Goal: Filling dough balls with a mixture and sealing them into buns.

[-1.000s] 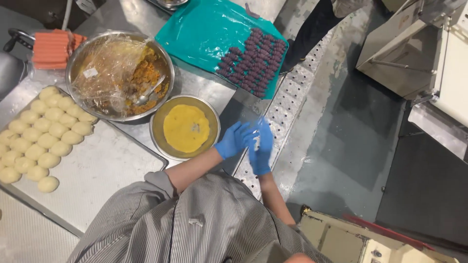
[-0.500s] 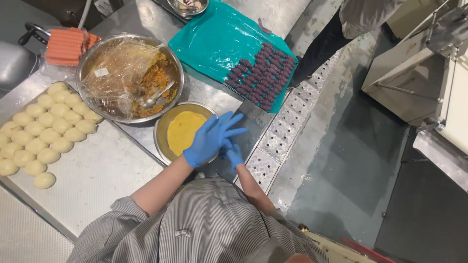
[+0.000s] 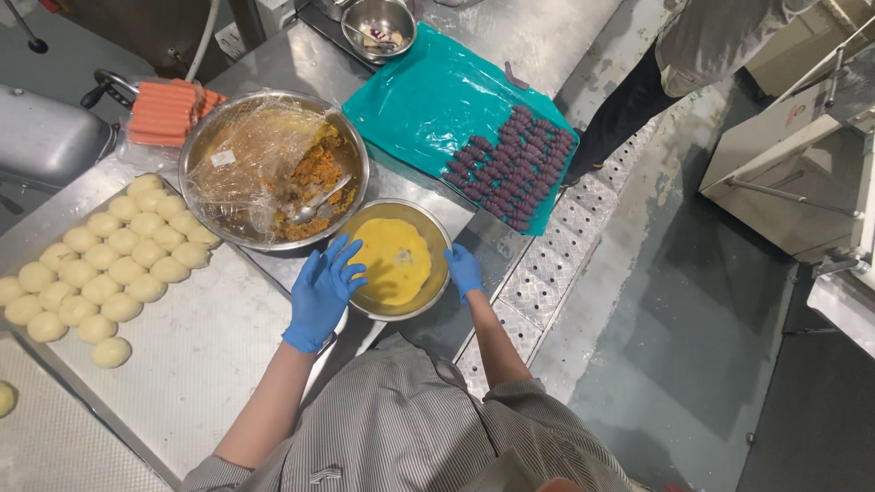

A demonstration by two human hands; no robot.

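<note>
while both gloved hands flank it | left hand (image 3: 321, 293) spread at rim, right hand (image 3: 464, 270) curled on far edge | steel bowl of yellow batter (image 3: 394, 260) on the surface (image 3: 210, 355), likely sloshy, slick; grip rim both sides

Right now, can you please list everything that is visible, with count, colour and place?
small metal bowl: one, holds yellow liquid, centre, between both hands
large metal bowl: one, orange-brown filling, partly under clear film, a spoon inside, left of centre
dough balls: many, pale yellow, in rows on the metal tray, left
sausages: a stack, orange, upper left
teal sheet: one, upper centre
purple pieces: many, in rows on the sheet's right end
little steel bowl: one, top
other person: one, grey clothes, upper right
left hand: blue glove, at the bowl's left rim
right hand: blue glove, at the bowl's right rim
</note>
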